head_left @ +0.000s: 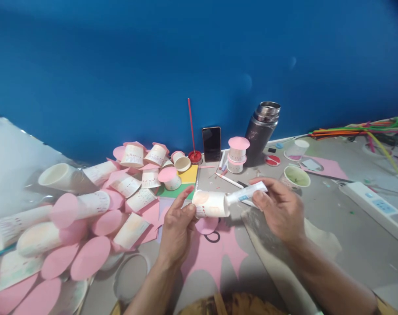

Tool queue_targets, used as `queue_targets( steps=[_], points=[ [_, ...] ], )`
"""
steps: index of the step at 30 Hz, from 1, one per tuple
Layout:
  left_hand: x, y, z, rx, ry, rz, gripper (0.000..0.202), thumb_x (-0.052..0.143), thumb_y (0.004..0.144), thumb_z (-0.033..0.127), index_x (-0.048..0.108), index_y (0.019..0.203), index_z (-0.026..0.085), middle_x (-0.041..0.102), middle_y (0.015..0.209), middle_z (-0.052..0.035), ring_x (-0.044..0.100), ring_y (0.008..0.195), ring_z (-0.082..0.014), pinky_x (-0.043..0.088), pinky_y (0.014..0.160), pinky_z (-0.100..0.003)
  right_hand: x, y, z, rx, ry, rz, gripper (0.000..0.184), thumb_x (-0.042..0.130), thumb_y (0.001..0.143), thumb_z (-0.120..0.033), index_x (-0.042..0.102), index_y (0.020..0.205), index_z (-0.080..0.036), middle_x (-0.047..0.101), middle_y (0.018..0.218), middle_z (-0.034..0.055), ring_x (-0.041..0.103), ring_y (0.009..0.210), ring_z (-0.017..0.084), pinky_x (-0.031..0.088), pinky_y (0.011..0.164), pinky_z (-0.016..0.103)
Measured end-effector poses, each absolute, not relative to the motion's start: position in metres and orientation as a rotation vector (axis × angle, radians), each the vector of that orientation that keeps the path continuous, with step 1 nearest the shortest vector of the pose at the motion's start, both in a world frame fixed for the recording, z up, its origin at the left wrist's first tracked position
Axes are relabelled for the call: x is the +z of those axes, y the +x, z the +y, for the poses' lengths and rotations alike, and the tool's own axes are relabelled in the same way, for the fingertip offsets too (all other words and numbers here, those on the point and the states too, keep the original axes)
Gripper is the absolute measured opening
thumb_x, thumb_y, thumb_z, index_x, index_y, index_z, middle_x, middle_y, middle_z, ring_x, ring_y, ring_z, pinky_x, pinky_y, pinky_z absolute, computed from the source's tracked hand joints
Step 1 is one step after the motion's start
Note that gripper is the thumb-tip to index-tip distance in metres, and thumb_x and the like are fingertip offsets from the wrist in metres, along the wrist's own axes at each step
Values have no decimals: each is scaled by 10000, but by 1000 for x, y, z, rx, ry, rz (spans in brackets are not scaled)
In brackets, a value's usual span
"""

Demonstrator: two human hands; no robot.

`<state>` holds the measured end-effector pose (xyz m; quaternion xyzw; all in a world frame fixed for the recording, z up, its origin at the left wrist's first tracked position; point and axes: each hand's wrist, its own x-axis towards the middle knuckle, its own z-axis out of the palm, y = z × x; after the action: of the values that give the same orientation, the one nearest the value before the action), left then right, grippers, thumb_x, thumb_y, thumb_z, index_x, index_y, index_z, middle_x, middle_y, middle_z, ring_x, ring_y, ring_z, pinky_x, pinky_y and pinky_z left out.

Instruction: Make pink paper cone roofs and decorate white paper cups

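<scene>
Pink cut paper (215, 258) lies at 6 o'clock; above it the left hand (177, 223) grips a sideways paper cup (211, 204), and at its 3 o'clock the right hand (279, 210) pinches a white tube (246, 193) touching the cup's end.

— What's lying on our grey table (366, 253)?
— Left of our left hand (176, 227) we see a heap of paper cups (133, 183) and pink discs (90, 258).
— And beyond our right hand (279, 208)?
— A steel flask (259, 135) and a phone (211, 143) leaning on the wall; a white power strip (369, 201) lies right of that hand.
</scene>
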<state>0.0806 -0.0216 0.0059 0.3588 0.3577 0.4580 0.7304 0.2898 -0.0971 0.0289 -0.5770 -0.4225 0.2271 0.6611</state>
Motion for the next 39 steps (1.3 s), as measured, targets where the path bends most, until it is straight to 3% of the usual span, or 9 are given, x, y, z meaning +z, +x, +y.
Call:
queue_targets(
  steps=[8, 14, 19, 33, 39],
  points=[
    [3, 80, -22, 998, 844, 830, 640, 798, 836, 294, 578, 1423, 164, 608, 742, 27, 529, 662, -85, 454, 656, -195, 33, 289, -100, 328, -1403, -1291, 189, 643, 920, -360, 736, 966, -202, 682, 761, 13, 569, 594, 144, 458, 564, 265],
    [5, 80, -21, 1013, 752, 819, 587, 817, 815, 246, 621, 1362, 156, 623, 709, 33, 607, 688, -88, 506, 691, -180, 35, 291, -100, 208, -1355, -1580, 214, 565, 978, -357, 720, 928, -218, 720, 815, 42, 609, 646, 167, 475, 600, 283],
    [13, 82, -18, 960, 585, 784, 656, 833, 759, 172, 584, 1365, 151, 752, 972, -62, 726, 804, -152, 595, 738, -243, 33, 291, -100, 151, -1305, -1622, 228, 534, 1010, -375, 700, 991, -220, 716, 832, 54, 625, 670, 181, 474, 602, 293],
    [20, 85, -13, 907, 269, 871, 390, 574, 905, 18, 591, 1281, 120, 779, 1058, -106, 777, 792, -162, 649, 710, -247, 29, 298, -96, 70, -1228, -1677, 224, 528, 1028, -358, 688, 1060, -205, 682, 828, 55, 613, 708, 194, 474, 648, 311],
    [16, 83, -16, 947, 389, 853, 532, 667, 867, 63, 551, 1378, 158, 785, 1010, -79, 772, 788, -168, 646, 734, -267, 26, 296, -96, 78, -1173, -1690, 242, 532, 1020, -370, 698, 1092, -208, 708, 847, 71, 638, 730, 212, 503, 671, 340]
  ],
)
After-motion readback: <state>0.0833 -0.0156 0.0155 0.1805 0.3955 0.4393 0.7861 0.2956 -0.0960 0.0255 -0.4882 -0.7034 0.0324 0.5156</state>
